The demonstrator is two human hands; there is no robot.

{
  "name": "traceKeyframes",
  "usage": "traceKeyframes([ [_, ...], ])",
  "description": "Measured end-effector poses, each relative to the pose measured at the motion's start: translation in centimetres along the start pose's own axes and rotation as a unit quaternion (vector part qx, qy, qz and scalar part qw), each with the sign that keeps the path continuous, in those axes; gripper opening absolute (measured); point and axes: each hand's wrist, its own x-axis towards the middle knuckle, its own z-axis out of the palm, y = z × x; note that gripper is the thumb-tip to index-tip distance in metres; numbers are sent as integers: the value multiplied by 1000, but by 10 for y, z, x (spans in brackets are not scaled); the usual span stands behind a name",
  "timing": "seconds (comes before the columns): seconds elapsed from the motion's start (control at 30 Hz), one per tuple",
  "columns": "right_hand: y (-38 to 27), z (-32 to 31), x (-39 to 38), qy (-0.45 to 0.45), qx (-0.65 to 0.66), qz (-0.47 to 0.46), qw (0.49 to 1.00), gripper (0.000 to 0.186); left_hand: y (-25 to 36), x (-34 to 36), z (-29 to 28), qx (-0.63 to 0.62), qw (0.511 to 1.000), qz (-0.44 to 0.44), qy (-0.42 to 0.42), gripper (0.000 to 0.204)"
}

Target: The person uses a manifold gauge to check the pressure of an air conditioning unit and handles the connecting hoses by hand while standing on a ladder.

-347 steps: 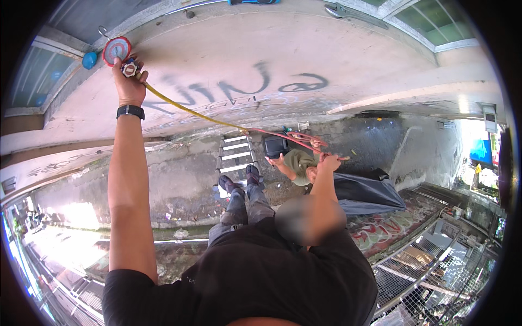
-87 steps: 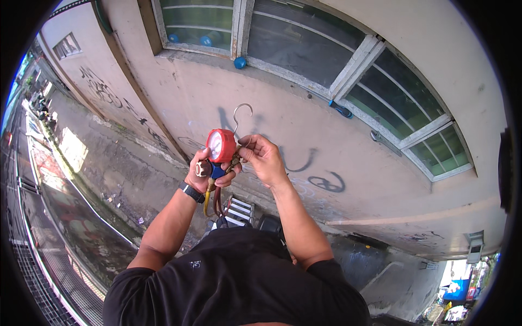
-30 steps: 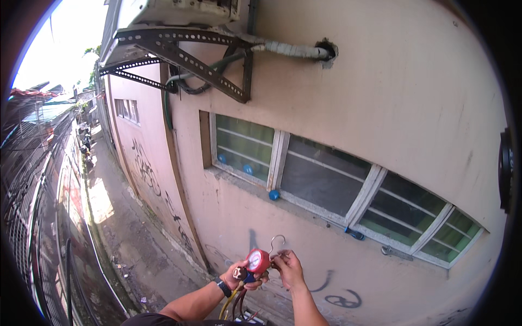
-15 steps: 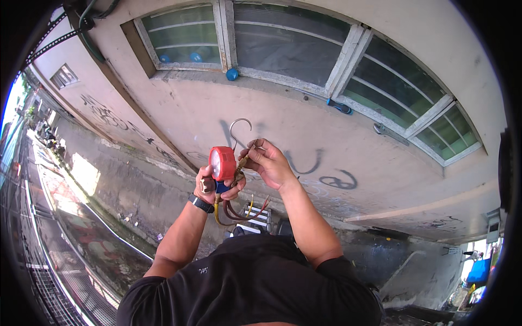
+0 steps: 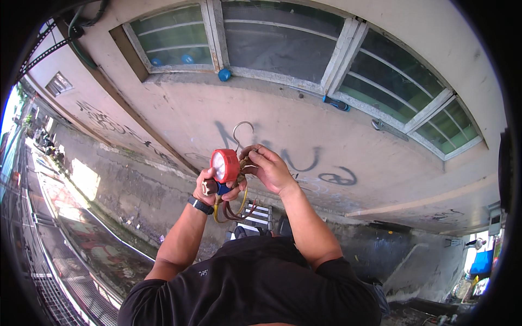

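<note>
My left hand is wrapped round a manifold gauge, whose round dial sits in a red protective casing. A blue body and a dark brown knob show below the dial. From its top rises a bent metal hook, attached to nothing. At the gauge's right side, the fingers of my right hand pinch a small brass fitting, partly hidden by them. A yellow hose and dark red hoses hang in loops beneath.
Ahead is a wall with a framed window. Along its sill lie a blue round object, a screwdriver with a blue and black handle and an adjustable wrench. Ladder rungs show below my hands. A metal grating lies at left.
My right fingers have come closer to the gauge's side with the brass fitting. The hanging hoses have shifted left. The view has turned slightly, and the left hand keeps its hold.
</note>
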Motion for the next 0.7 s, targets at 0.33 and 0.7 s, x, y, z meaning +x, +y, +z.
traceKeyframes([
  [0.33, 14, -17, 10, 56, -141, -2, 988, 26, -6, 4, -13, 7, 1000, -13, -17, 67],
  [0.7, 5, -15, 4, 60, -133, 7, 989, 19, -16, 6, -32, -24, 999, -41, 20, 95],
])
